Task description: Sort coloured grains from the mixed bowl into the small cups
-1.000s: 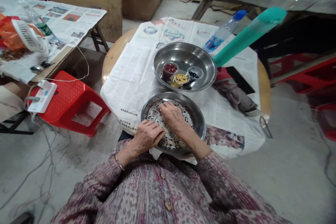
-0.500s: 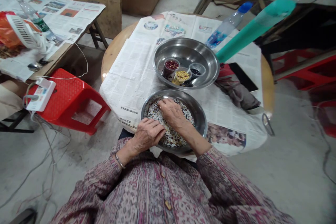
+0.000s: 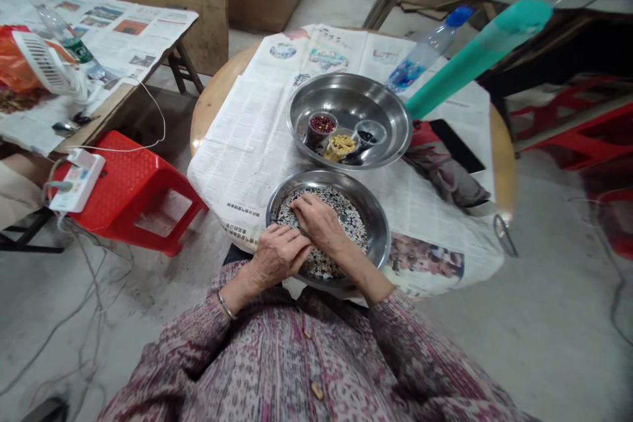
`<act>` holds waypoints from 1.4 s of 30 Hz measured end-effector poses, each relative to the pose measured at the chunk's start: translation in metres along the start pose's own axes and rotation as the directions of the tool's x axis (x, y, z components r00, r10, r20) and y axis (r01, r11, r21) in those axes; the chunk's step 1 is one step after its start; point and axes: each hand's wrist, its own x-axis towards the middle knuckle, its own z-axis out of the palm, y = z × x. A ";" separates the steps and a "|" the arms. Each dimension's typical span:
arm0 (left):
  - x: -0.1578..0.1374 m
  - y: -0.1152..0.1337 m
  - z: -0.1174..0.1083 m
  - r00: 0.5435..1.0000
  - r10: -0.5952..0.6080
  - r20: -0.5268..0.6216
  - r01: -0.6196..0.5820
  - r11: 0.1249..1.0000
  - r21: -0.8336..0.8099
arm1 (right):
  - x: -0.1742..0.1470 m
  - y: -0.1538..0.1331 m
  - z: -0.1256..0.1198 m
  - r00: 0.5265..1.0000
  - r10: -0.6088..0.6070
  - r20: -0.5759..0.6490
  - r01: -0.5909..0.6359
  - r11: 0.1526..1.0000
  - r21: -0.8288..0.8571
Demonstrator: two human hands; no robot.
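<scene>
In the lower middle of the frame, a steel basin (image 3: 380, 237) of mixed grains (image 3: 351, 216) sits beneath both hands. I see the right hand (image 3: 319, 221) over the grains, fingers bunched together; the left hand (image 3: 281, 254), loosely curled, lies across the basin's left edge. I can't tell whether either has hold of anything.

Pink and grey patterned top (image 3: 267, 369), long matching sleeves (image 3: 178, 343), tan buttons (image 3: 316, 390) in front, silvery bracelet (image 3: 225, 305) at left wrist (image 3: 239, 293)
</scene>
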 end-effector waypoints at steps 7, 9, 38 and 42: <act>0.000 0.000 0.001 1.000 0.007 -0.016 -0.007 1.000 0.006 | -0.003 0.002 0.002 0.998 0.019 -0.060 -0.011 0.992 0.129; 0.000 0.000 0.000 1.000 0.008 -0.016 -0.008 1.000 0.008 | -0.004 0.003 0.001 0.997 0.033 -0.072 -0.022 0.989 0.146; 0.001 0.000 -0.001 0.999 0.017 -0.029 -0.017 1.000 0.011 | 0.006 0.000 0.002 0.998 0.063 -0.005 -0.062 0.997 0.036; 0.001 0.000 -0.001 0.999 0.022 -0.034 -0.022 1.000 0.006 | 0.007 -0.002 -0.002 0.997 0.072 0.028 -0.072 0.997 -0.020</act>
